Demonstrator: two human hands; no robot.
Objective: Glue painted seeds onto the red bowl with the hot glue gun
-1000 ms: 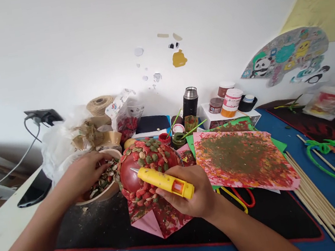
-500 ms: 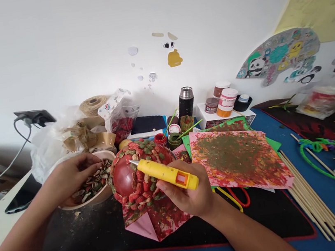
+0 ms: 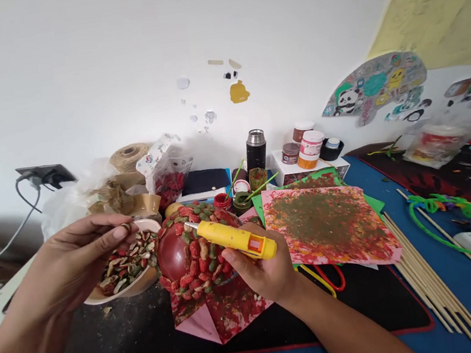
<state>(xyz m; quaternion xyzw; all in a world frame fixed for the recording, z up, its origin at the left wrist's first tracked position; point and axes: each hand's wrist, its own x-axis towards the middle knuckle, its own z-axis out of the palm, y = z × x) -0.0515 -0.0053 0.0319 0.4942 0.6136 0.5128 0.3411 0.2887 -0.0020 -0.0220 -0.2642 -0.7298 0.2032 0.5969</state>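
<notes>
My left hand (image 3: 79, 251) pinches a small dark peanut shell piece (image 3: 127, 227) between thumb and fingertips, raised over the near-left side of a pale bowl (image 3: 139, 283). Many red, green and bare shell pieces (image 3: 128, 267) fill that bowl. In my right hand (image 3: 270, 271) is a yellow glue gun (image 3: 229, 239), its metal tip pointing left across the front of a red balloon (image 3: 175, 256). Red and green peanut shells (image 3: 195, 264) cover much of the balloon, leaving a smooth bare patch at its left front. Paint-stained pink paper (image 3: 237, 316) lies beneath the balloon.
Paint-smeared sheets (image 3: 329, 221) lie to the right, over red and yellow scissors (image 3: 335, 276). Wooden sticks (image 3: 438, 282) rest farther right. Open paint jars (image 3: 241, 203), a black flask (image 3: 256, 153) and plastic bags (image 3: 97, 190) stand along the wall.
My left hand has come up out of the bowl toward me with a shell piece in its fingertips. The glue gun stays by the balloon; the view has shifted slightly.
</notes>
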